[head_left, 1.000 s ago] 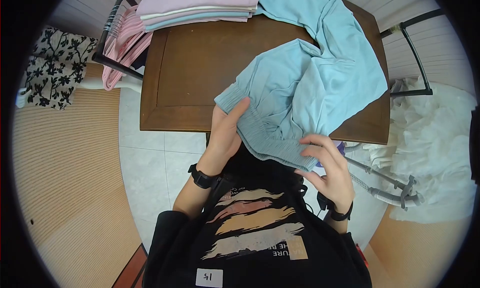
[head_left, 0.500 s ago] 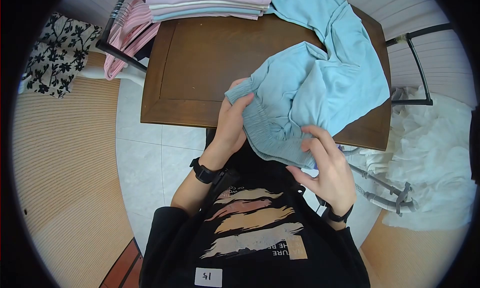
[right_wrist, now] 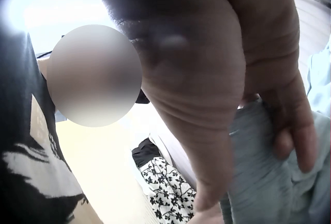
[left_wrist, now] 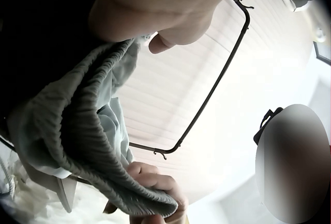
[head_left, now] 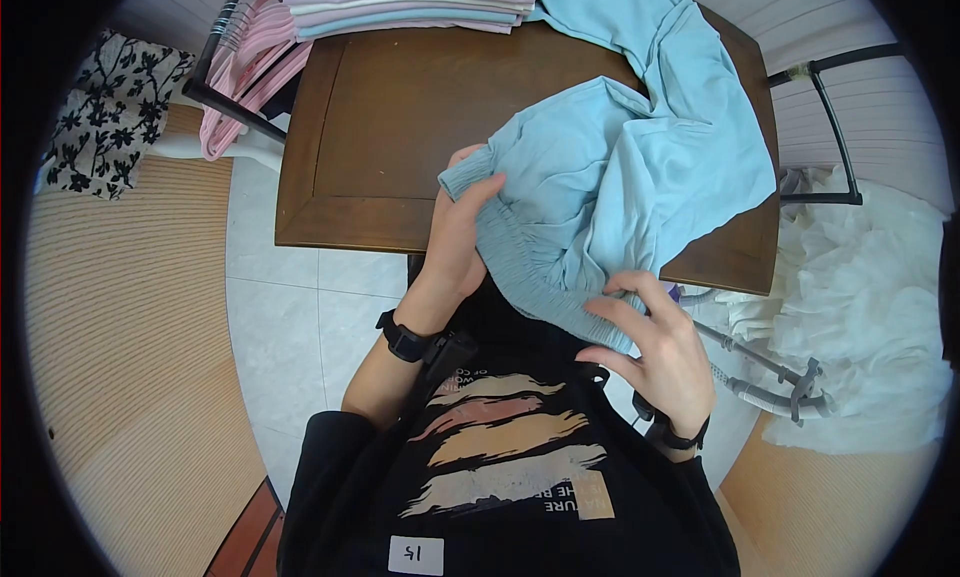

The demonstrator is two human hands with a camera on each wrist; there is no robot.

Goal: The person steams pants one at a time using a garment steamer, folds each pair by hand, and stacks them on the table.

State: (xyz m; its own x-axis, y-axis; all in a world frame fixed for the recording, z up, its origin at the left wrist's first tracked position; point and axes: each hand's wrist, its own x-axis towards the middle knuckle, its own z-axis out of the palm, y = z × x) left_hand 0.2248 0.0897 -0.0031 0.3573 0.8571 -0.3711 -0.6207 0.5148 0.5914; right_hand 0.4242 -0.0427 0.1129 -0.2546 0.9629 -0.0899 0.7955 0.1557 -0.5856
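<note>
A light blue garment lies bunched across the right part of the table, its wide ribbed band hanging over the front edge toward the body. My left hand grips one end of that band, thumb on top and fingers underneath, partly hidden by the cloth. At the other end my right hand pinches the band between thumb and fingers. The left wrist view shows the gathered opening of the band, with the right hand at its lower corner. In the right wrist view, fingers lie over the ribbing.
A stack of folded clothes sits at the back left of the brown table. Pink hangers hang on a black rack at the left. White ruffled fabric and a grey metal stand are at the right.
The left hand has shifted along the band's left end, with fingertips now showing behind it. The right hand has adjusted its fingers on the other end. The garment stays in place.
</note>
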